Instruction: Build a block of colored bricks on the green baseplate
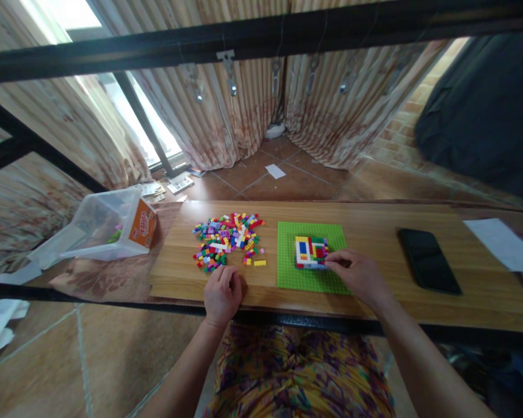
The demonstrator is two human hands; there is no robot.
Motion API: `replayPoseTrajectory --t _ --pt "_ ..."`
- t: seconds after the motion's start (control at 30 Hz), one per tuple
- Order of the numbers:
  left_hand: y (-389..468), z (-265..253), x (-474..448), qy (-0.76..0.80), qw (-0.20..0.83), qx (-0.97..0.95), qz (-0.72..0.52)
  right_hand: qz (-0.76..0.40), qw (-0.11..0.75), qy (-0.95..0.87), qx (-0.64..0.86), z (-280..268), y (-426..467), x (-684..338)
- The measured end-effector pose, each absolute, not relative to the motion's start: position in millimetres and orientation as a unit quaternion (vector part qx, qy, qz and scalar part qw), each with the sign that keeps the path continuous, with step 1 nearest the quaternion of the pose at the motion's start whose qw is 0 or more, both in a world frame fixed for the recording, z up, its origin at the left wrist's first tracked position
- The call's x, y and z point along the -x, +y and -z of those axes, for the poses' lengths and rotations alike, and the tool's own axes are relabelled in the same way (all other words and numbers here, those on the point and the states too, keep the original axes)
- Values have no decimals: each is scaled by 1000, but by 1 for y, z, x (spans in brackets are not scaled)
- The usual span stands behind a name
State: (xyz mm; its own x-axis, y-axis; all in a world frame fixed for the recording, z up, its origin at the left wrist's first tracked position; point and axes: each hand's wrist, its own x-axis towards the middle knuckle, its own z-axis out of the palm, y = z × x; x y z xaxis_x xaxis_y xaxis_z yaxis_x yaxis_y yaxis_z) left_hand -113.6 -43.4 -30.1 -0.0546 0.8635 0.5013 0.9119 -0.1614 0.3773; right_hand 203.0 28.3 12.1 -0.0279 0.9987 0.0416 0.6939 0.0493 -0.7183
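Note:
A low build of toy bricks [305, 247] in white, red, blue, yellow and green sits on the green baseplate [287, 278]. My right hand [353, 273] reaches over the plate's right side, thumb and forefinger pinched together at the build's right edge. Whatever small piece may be between those fingertips is hidden. Loosely curled, my left hand [222, 295] rests on the table's near edge, just below a pile of loose toy bricks [226, 233], and nothing shows in it. One long yellow brick [260, 263] lies at the pile's lower right.
A black phone [429, 261] lies on the wooden table [375, 232] to the right, with white paper [503, 241] beyond it. On the left a clear plastic bin [107, 223] with an orange label lies tipped. A dark metal bar [261, 40] crosses above the table's far side.

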Motion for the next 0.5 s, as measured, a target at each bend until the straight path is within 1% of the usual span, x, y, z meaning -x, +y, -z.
replayPoseTrajectory --t 0.13,0.27,0.4,0.5 --pt "-43 30 113 -645 42 687 333 -304 346 -608 647 -5 25 -207" --pt "-43 29 113 -644 42 687 333 -313 400 -538 673 1 22 -208" --pt "-43 30 114 -645 44 688 331 -325 394 -519 685 4 20 -202" --pt "-43 31 114 -643 46 689 332 -304 371 -522 705 4 20 -197"
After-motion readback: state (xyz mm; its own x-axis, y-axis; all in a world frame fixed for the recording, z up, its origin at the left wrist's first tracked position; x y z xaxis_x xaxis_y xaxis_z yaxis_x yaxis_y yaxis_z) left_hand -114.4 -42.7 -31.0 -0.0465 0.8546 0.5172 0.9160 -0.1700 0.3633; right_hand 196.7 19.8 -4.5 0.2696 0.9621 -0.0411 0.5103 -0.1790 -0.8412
